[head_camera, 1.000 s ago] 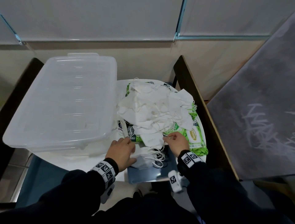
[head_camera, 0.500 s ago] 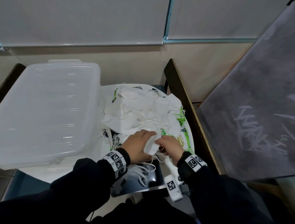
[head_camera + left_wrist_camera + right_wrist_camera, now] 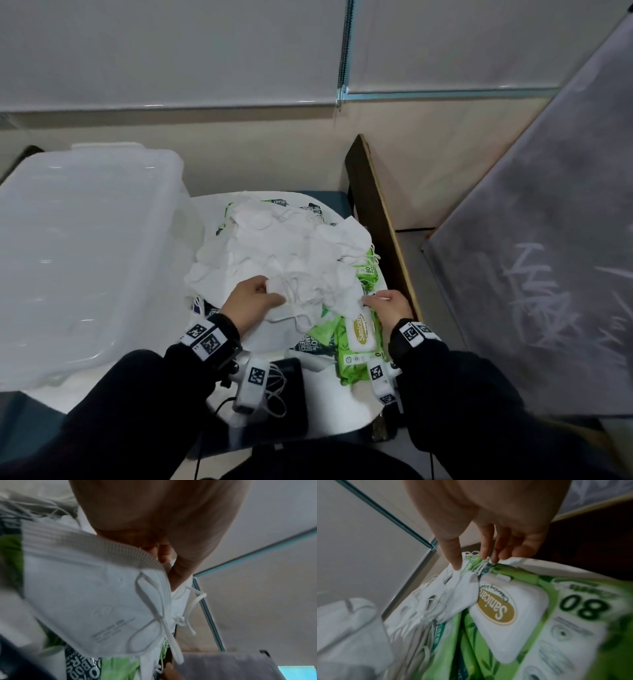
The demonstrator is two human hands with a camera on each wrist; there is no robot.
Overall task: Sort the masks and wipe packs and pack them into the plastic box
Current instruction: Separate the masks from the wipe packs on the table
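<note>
A loose pile of white masks (image 3: 284, 246) lies over green wipe packs (image 3: 356, 346) on a white table (image 3: 339, 404). The clear plastic box (image 3: 85, 257) stands to the left with its lid on. My left hand (image 3: 270, 296) grips a small stack of folded masks (image 3: 96, 601) at the pile's near edge, with ear loops hanging below. My right hand (image 3: 368, 301) pinches the ear loops and edge of a mask (image 3: 462, 588) that lies against the Sanicare wipe pack (image 3: 506, 615). Dark-printed wipe packs (image 3: 305, 344) show under the pile.
A dark wooden board (image 3: 380, 219) rises just right of the table, and a grey scribbled panel (image 3: 534, 260) leans beyond it. A black device (image 3: 291, 383) lies at the table's near edge with mask loops over it. A wall closes the back.
The hands, together at the pile's near edge half a second ago, have parted. The left now holds a mask stack, and the right has moved right to the mask by the green pack.
</note>
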